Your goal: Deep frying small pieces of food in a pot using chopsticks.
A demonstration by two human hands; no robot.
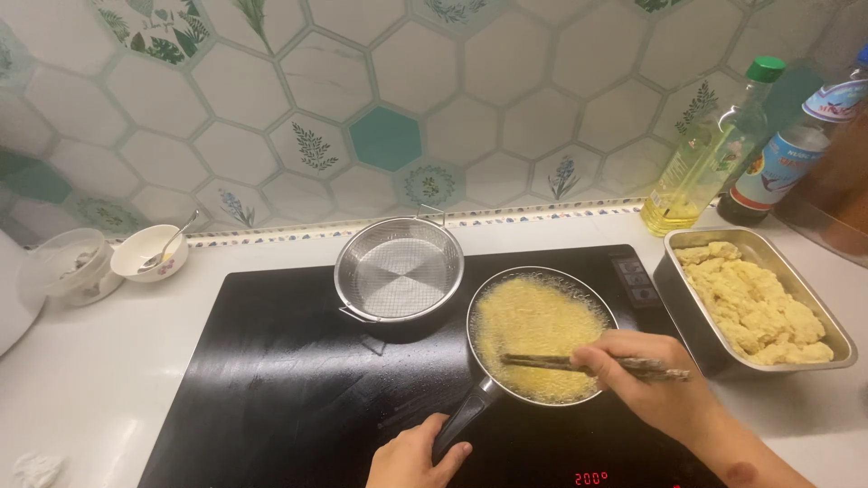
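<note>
Left hand (418,456) grips the pan (540,336) handle at the cooktop's (289,380) front edge; right hand (646,380) pinches chopsticks (588,364) over bubbling oil. Frying underway; next, steady turning, I'd judge.

Warm, fairly dim indoor light falls from above. The black induction cooktop (298,389) shows dull, smeared sheen to the left of the left hand (418,458), and a red display glows just to that hand's right. The steel strainer basket (399,269) beyond the hands catches soft highlights. The right hand (646,384) and its chopsticks (592,364) are slightly motion-blurred. Wide-angle bending curves the counter edges; the far corners look soft and darker.
</note>
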